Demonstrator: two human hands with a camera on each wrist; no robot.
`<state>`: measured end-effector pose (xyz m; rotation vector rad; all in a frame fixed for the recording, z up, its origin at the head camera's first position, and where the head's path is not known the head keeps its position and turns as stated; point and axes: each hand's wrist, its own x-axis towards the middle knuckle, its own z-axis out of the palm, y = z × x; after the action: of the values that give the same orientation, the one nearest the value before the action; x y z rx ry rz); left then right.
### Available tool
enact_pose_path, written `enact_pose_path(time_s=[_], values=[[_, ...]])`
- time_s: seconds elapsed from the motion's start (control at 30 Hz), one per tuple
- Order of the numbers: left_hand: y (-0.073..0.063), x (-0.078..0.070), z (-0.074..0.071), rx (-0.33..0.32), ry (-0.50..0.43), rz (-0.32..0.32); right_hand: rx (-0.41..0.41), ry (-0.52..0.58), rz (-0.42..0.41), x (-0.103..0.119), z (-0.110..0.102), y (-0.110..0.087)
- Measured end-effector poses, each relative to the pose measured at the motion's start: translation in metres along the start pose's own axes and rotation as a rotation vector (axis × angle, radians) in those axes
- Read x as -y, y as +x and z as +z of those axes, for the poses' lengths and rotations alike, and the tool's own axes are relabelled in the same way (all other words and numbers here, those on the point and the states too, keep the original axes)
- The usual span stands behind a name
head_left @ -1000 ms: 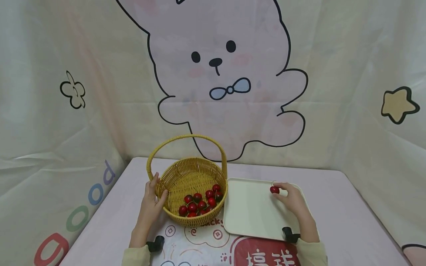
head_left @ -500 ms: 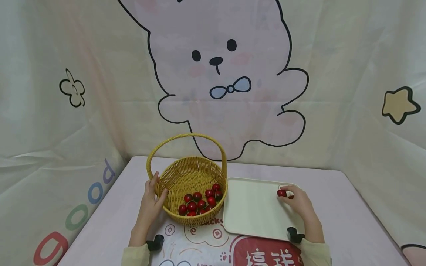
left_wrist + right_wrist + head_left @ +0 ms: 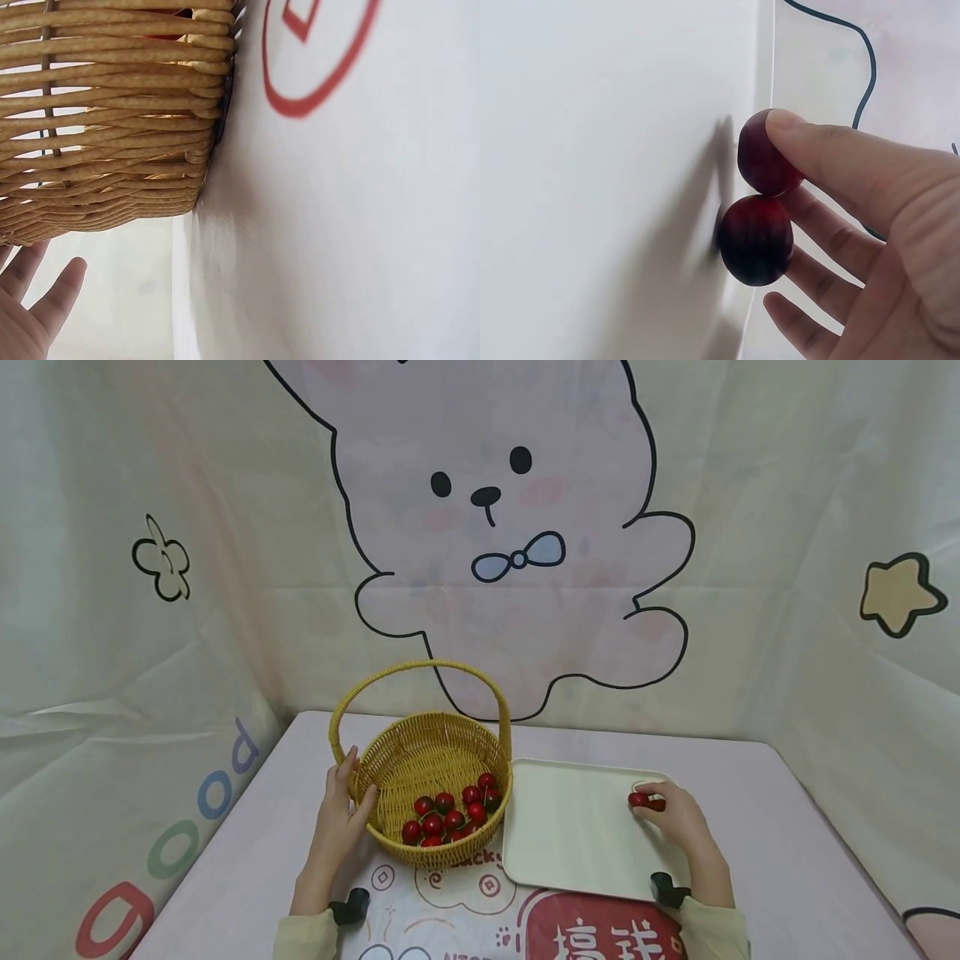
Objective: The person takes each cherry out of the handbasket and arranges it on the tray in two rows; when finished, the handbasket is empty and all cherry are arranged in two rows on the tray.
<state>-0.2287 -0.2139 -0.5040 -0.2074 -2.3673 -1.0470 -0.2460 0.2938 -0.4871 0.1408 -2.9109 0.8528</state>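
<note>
My left hand holds the left side of a yellow woven basket, its thumb over the rim and its fingers outside below the handle. In the left wrist view, straight fingers show beside the weave. Several dark red cherries lie in the near right part of the basket. Above the right side of a cream tray, my right hand pinches a red cherry between thumb and fingers. A second, darker cherry touches it, close over the tray, with the other fingers behind.
The tray stands right beside the basket on a pale table. A printed red patch marks the table's near side. Fabric with a cartoon bear hangs behind, and fabric sides flank the table.
My right hand has moved right and slightly nearer over the tray with the cherry, and the second cherry has come into sight under its fingers. The left hand and basket have stayed put.
</note>
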Motion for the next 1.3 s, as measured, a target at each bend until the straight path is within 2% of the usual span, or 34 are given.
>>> enact_pose_path(time_s=[0.77, 1.1, 1.3], values=[[0.0, -0.003, -0.002, 0.007, -0.008, -0.017, -0.01, -0.001, -0.003, -0.003, 0.001, -0.003], [-0.001, -0.002, -0.002, -0.001, -0.007, -0.013, -0.019, 0.012, -0.03, 0.008, -0.003, -0.003], [-0.001, -0.003, -0.002, 0.007, -0.004, -0.023, -0.046, 0.034, -0.076, 0.021, -0.005, -0.002]])
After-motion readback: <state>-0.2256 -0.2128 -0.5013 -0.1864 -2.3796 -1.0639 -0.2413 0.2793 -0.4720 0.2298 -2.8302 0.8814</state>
